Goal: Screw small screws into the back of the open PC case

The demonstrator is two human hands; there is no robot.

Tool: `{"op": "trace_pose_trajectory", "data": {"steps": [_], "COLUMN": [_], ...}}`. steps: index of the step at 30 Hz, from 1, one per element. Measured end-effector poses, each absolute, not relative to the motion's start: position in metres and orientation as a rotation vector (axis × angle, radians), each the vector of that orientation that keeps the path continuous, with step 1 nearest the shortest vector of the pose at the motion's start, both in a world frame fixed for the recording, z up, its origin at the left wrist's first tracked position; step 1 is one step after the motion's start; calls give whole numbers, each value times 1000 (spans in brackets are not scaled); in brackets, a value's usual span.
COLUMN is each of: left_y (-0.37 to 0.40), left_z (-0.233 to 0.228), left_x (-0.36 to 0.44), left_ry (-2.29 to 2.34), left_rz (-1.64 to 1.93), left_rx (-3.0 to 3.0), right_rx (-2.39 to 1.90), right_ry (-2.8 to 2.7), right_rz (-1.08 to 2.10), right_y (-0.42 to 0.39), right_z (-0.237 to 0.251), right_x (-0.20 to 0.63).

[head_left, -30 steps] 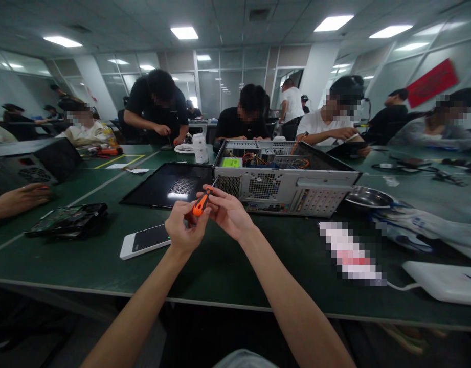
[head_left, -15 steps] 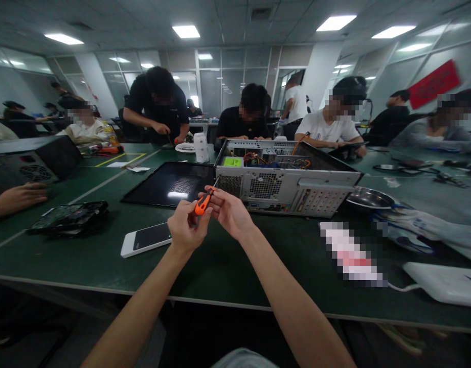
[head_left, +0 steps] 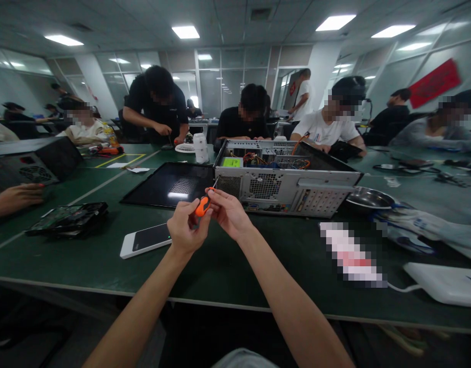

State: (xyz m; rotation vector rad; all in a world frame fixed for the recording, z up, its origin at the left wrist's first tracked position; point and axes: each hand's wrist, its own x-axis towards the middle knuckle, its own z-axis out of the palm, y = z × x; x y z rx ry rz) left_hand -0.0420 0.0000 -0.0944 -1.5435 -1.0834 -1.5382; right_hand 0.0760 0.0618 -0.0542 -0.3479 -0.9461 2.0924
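A: Both hands are up in front of the chest, over the green worktop (head_left: pixel 227 266). The left hand (head_left: pixel 186 230) and the right hand (head_left: pixel 229 212) share one small orange screwdriver (head_left: pixel 203 204), fingers of each pinched on its handle, the thin shaft pointing up and away toward the open computer case (head_left: pixel 285 186).

B: So it hangs in the air, resting on nothing?

A: Yes, held clear of the worktop, just in front of the case's rear panel. A white phone (head_left: pixel 145 240) lies flat below and to the left of the left hand.

B: What could go wrong?

A: As I judge it, the grip is only fingertips on a short, smooth handle. If either pinch slackens, the tool could drop onto the worktop or the phone's screen. The tip is also near the case's vent grille; a careless push forward might scrape it

B: Anything else near?

A: A black side panel (head_left: pixel 170 184) lies flat beyond the hands, and a neighbour's hand (head_left: pixel 16 197) rests well to the left
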Motion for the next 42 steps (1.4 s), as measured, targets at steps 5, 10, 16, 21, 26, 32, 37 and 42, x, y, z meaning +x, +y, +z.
{"op": "trace_pose_trajectory", "data": {"steps": [5, 10, 16, 21, 26, 32, 37, 42], "left_y": [2, 1, -1, -4, -2, -2, -6, -6], "left_z": [-94, -94, -98, -93, -95, -97, -89, -88], "left_x": [-45, -47, -44, -41, -42, -41, -38, -38], "left_ry": [-1074, -1105, -1147, -1150, -1191, -1191, -1137, -1123], "left_rz": [-1507, -1533, -1550, -1489, -1546, -1592, -1450, -1470], "left_rx": [-1518, -1512, -1569, -1534, -1474, -1539, -1625, -1609], "right_rx": [-337, -356, -415, -444, -390, -368, -390, -382], "right_ry": [-1030, -1037, -967, -996, -1028, -997, -973, -984], "right_rz": [2156, 2116, 2092, 2065, 2131, 2111, 2105, 2068], "right_y": [60, 61, 61, 59, 59, 60, 61, 63], "right_z": [-54, -55, -58, -59, -56, -54, -55, -54], "right_x": [78, 76, 73, 71, 75, 77, 74, 74]}}
